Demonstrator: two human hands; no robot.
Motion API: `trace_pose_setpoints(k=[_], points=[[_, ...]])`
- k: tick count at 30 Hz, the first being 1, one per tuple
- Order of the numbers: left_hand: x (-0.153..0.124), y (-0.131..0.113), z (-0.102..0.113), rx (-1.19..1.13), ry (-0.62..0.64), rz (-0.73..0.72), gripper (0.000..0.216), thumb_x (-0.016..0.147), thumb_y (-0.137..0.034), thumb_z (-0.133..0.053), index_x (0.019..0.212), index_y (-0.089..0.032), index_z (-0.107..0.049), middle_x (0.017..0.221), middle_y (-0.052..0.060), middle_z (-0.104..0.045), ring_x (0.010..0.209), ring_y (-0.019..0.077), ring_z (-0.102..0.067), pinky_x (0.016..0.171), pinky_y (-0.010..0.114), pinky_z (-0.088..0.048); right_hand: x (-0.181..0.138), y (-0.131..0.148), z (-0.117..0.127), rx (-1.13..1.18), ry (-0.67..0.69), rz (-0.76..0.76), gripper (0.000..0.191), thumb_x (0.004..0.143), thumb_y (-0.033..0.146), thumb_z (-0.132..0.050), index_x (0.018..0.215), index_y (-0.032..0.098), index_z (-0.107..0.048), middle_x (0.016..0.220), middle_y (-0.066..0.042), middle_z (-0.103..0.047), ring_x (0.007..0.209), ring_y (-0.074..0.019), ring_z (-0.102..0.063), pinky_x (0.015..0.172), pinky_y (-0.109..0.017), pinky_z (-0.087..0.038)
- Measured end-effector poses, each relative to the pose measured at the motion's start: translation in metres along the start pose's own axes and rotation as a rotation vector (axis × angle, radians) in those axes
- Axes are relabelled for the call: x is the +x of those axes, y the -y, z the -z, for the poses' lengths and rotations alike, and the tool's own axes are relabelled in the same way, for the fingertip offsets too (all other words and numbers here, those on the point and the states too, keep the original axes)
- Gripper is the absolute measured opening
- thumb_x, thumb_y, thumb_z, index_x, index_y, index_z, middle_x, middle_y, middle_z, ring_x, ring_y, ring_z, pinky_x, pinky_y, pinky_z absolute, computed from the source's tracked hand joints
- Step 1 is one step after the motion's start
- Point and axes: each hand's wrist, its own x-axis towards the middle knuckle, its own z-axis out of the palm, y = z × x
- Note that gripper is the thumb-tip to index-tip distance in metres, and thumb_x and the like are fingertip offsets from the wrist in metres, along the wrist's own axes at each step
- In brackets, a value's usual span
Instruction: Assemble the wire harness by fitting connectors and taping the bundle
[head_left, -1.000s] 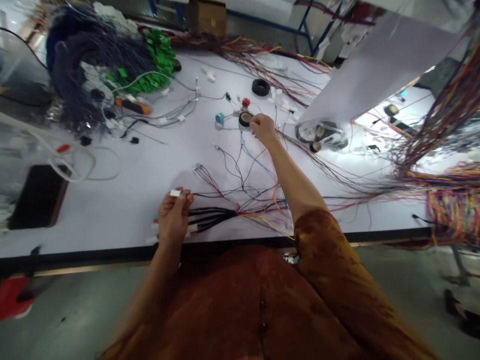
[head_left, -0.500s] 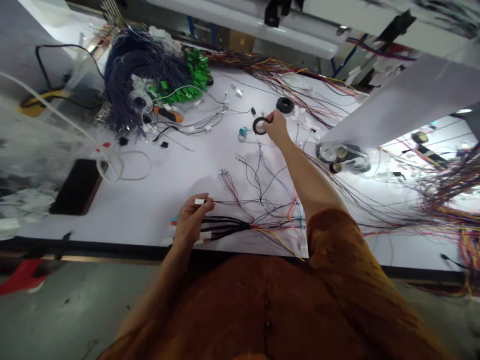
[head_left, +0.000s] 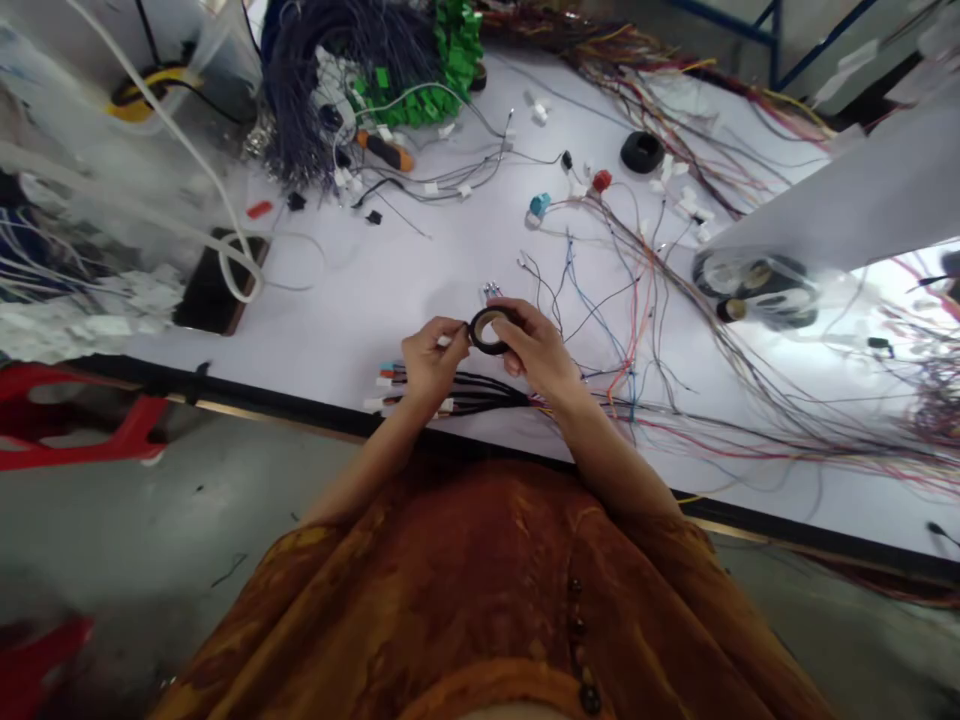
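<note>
My right hand (head_left: 537, 348) grips a small roll of black tape (head_left: 487, 330) above the near edge of the white table (head_left: 375, 290). My left hand (head_left: 429, 357) is closed beside the roll, its thumb and fingers pinching a small white connector and touching the roll's left side. Under both hands lies a bundle of black wires (head_left: 480, 393) with white connectors at its left end. Thin coloured wires (head_left: 622, 350) fan out from the bundle to the right.
A second black tape roll (head_left: 642, 151) lies far back. Blue (head_left: 538, 205) and red (head_left: 601, 180) connectors lie mid-table. A dark wire bundle (head_left: 330, 60) and green connectors (head_left: 442, 60) fill the back left. A bag of tape rolls (head_left: 757, 285) sits at right, a black tray (head_left: 214, 290) at left.
My right hand lifted the black tape roll from mid-table and brought it back to my left hand near the table edge. The camera view shifted downward and closer.
</note>
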Motion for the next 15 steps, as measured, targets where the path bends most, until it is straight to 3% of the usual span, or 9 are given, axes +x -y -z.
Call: trace_pose_setpoints(k=[3,6,9,15], points=[[0.005,0.003,0.007,-0.198,0.098,0.121,0.014,0.080,-0.026,-0.078,0.074,-0.018,-0.068,0.062,-0.003,-0.066,0.052,0.0079,-0.061,0.055,0.020,-0.051,-0.001,-0.001,-0.001,0.073,-0.079,-0.053,0.027,0.083,0.033,-0.068,0.107,0.023,-0.061,0.078,0.007,-0.062,0.038,-0.0002,-0.032,0.034,-0.019,-0.026],[0.009,0.006,0.016,-0.495,0.231,0.307,0.028,0.075,-0.036,-0.086,0.088,-0.018,-0.070,0.081,0.001,-0.075,0.068,0.0089,-0.070,0.072,0.022,-0.060,0.008,-0.002,-0.001,0.153,-0.163,-0.086,0.019,0.088,0.028,-0.061,0.106,0.022,-0.061,0.076,0.007,-0.063,0.037,0.0000,-0.031,0.034,-0.018,-0.025],[0.010,0.010,0.023,-0.583,0.246,0.351,0.037,0.073,-0.044,-0.089,0.092,-0.018,-0.071,0.095,0.004,-0.077,0.083,0.0102,-0.074,0.083,0.022,-0.061,0.018,-0.005,-0.001,0.172,-0.144,-0.107,0.015,0.090,0.023,-0.059,0.104,0.019,-0.061,0.073,0.007,-0.064,0.036,-0.0001,-0.033,0.034,-0.017,-0.025],[0.011,0.013,0.025,-0.367,0.112,0.212,0.035,0.075,-0.051,-0.084,0.086,-0.019,-0.075,0.093,0.004,-0.077,0.068,0.0067,-0.068,0.059,0.014,-0.055,0.029,-0.008,-0.004,0.116,-0.064,-0.174,0.010,0.093,0.025,-0.060,0.101,0.018,-0.061,0.064,0.008,-0.059,0.034,-0.0004,-0.031,0.032,-0.015,-0.021]])
